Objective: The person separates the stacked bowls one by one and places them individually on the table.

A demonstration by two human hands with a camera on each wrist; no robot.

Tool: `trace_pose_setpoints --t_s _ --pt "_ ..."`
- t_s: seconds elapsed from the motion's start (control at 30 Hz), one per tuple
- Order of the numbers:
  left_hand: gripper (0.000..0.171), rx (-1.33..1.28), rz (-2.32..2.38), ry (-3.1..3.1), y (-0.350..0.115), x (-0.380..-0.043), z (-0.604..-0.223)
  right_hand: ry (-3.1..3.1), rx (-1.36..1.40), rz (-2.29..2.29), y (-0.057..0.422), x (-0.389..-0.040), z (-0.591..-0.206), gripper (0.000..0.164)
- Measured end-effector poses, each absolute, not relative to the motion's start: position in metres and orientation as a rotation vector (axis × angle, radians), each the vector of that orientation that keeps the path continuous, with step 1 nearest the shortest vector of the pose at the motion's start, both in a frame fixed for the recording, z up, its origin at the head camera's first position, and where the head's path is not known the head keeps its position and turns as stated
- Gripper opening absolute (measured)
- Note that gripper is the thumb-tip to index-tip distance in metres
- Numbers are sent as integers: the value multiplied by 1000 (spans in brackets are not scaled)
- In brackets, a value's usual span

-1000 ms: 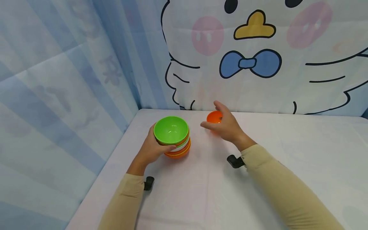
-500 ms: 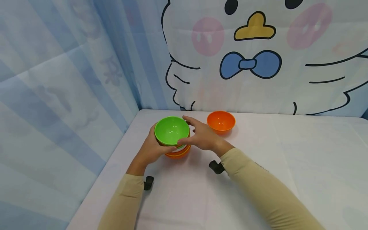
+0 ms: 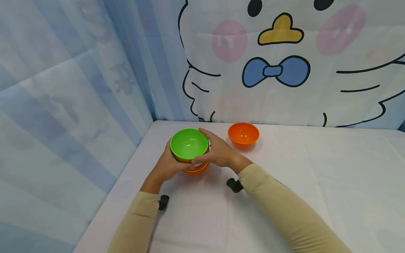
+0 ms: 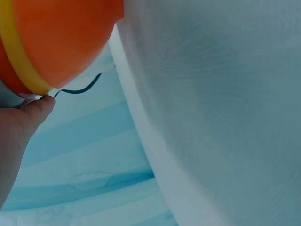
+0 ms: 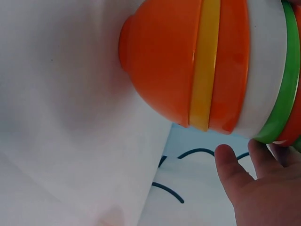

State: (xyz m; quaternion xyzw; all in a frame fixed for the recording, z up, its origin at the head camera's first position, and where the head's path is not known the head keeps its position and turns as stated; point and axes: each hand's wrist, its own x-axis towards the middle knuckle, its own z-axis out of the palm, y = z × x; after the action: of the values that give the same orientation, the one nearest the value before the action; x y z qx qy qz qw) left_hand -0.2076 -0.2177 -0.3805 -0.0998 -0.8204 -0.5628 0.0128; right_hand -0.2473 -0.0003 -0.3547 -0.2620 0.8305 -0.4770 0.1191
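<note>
A nested stack of bowls [image 3: 196, 170] stands on the table between both hands, topped by a bright green bowl [image 3: 189, 143]. Below the top, the right wrist view shows green, white, orange and yellow rims above an orange bowl [image 5: 164, 61] at the base. My left hand [image 3: 166, 164] grips the stack from the left, its thumb across the near side. From the right, my right hand [image 3: 218, 149] holds the upper bowls, thumb in front and fingers round the far side. The two thumbs meet at the front, hiding part of the rims.
A separate orange bowl [image 3: 243, 135] sits upright near the table's back edge, right of the stack. Behind the white-covered table [image 3: 284, 196] hangs a printed cartoon curtain [image 3: 272, 98]. Another blue-striped curtain [image 3: 79, 105] borders the left side.
My right hand has moved left from beside the single orange bowl to the stack and closed round its upper bowls. The single bowl stays in place. My left hand has barely moved.
</note>
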Motion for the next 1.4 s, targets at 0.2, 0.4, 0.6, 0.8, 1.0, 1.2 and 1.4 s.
trace_pose_setpoints --t_s 0.2,0.4,0.6,0.8,1.0,1.2,1.4 --pt "110 -360 -1746 -2523 -216 -209 -385 2440 -755 -1417 -1 -246 -356 110" --pt "107 -408 -1710 -2510 -215 -208 -384 2460 -758 -1409 0 -246 -356 107" --pt "109 -431 -1724 -2501 -214 -207 -382 2467 -772 -1418 1 -245 -356 105" --pt "112 -468 -1762 -2470 -214 -208 -383 2471 -803 -1456 2 -244 -353 104" --pt "109 -444 -1691 -2516 -215 -208 -383 2471 -807 -1505 5 -244 -351 104" --pt "107 -428 -1652 -2525 -215 -208 -383 2429 -828 -1590 9 -243 -345 103" --pt "100 -425 -1674 -2531 -215 -207 -383 2396 -805 -1666 20 -243 -338 101"
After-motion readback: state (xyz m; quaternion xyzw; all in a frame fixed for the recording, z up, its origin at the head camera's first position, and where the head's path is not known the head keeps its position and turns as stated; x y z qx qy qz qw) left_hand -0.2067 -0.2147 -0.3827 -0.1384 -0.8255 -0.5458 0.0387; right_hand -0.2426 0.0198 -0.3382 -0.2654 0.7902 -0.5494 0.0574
